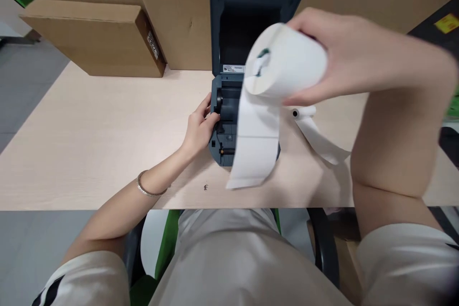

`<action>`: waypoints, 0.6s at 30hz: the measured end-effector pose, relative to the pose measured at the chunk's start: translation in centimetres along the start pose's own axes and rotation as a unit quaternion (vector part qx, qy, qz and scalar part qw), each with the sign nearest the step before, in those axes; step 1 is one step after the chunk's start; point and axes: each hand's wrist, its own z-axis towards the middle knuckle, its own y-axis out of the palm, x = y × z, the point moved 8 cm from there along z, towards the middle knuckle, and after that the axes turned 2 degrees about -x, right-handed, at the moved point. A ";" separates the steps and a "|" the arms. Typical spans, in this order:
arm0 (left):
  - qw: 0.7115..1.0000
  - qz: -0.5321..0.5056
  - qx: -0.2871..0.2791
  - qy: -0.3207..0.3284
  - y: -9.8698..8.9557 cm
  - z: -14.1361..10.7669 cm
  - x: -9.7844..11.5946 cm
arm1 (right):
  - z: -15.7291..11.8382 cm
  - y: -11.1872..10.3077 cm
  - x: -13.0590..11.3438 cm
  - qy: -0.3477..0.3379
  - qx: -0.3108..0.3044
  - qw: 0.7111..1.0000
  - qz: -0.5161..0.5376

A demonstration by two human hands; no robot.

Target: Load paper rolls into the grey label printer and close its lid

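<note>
A pale wooden table (pixel 89 143) fills most of the view, with stacked cardboard boxes (pixel 96 38) along its far edge. At the middle stands a dark label printer (pixel 229 119) with its lid swung up and its roll bay exposed. Above the bay the right hand (pixel 344 57) grips a fat white label roll (pixel 287 64), fingers wrapped over the top and thumb beneath; a loose tail of labels (pixel 256 153) hangs down over the printer's front, blurred. The left hand (pixel 199 126) rests against the printer's left side, fingers curled onto its edge, closed on nothing loose; a bracelet (pixel 147 186) sits at the wrist. Just right of the printer lies a small, nearly spent roll core (pixel 303 112) with a strip trailing across the table.

The hanging tail looks likeliest to cause trouble: it could fold under the roll or catch on the bay's edge and crease. A one-handed grip on so bulky a roll could also slip, letting it unspool.
</note>
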 end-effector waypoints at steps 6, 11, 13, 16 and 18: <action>1.000 0.015 -0.021 0.016 -0.1 0.3 -0.4 | -0.8 2.1 9.3 0.072 -0.123 0.990 0.013; 1.000 0.006 -0.024 0.014 0.0 0.4 -0.6 | 1.2 8.3 12.3 0.086 -0.169 0.981 0.035; 1.000 0.010 -0.021 0.016 0.0 0.4 -0.5 | 2.0 10.4 12.2 0.092 -0.172 0.980 0.037; 1.000 0.020 -0.017 0.011 -0.1 0.3 -0.4 | 2.6 12.8 12.0 0.112 -0.186 0.975 0.051; 0.999 0.026 -0.021 0.010 -0.1 0.3 -0.3 | 2.6 13.4 11.9 0.107 -0.186 0.974 0.066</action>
